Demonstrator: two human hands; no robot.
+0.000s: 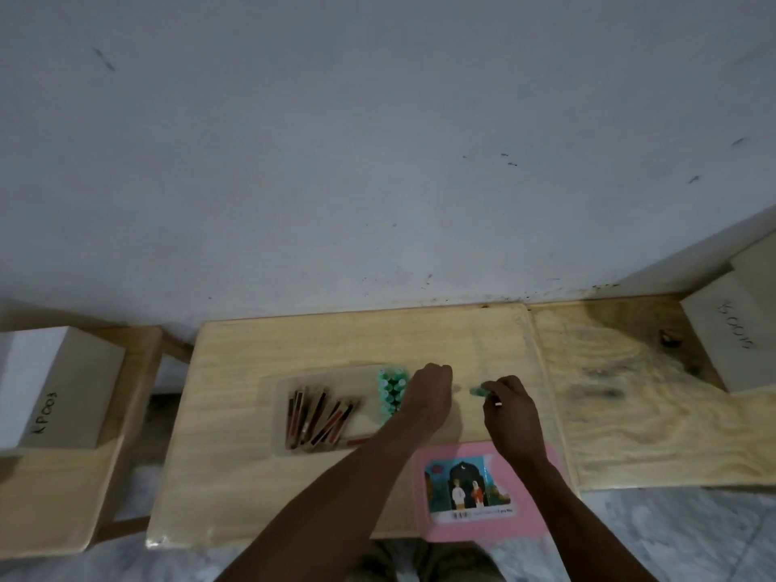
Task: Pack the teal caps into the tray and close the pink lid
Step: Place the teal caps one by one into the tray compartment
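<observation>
- Tray [281, 413], one: clear, shallow, on the wooden table [235, 476], left of centre; its right end is hidden behind the left forearm.
- Teal caps [390, 390] packed upright in rows at the right end of the tray; about ten show, but blur and the covering hand make the count uncertain.
- Loose teal cap [478, 390], one: off the tray, at the fingertips of the right hand [510, 409] just above the tabletop, to the right of the tray.
- Right hand: fingers curled and pinched together on the loose teal cap.
- Left hand [430, 390]: knuckles up, fingers bent downward at the tray's right end beside the packed caps; whether it grips anything cannot be told.
- Dark red-and-black sticks [319, 420]: a loose bundle of roughly ten in the left part of the tray, lying slanted.
- Pink lid [520, 514], one: flat at the near edge of the table, apart from the tray, with a picture label [466, 485] showing two figures; the right forearm crosses its upper right corner.
- Surface: pale wooden table against a grey-white scuffed wall [378, 140]; a second, stained wooden board [621, 392] adjoins it on the right.
- Surroundings: one white box [54, 392] marked with handwriting on a lower wooden stand at left; one pale box [735, 342], also handwritten, at the far right.
</observation>
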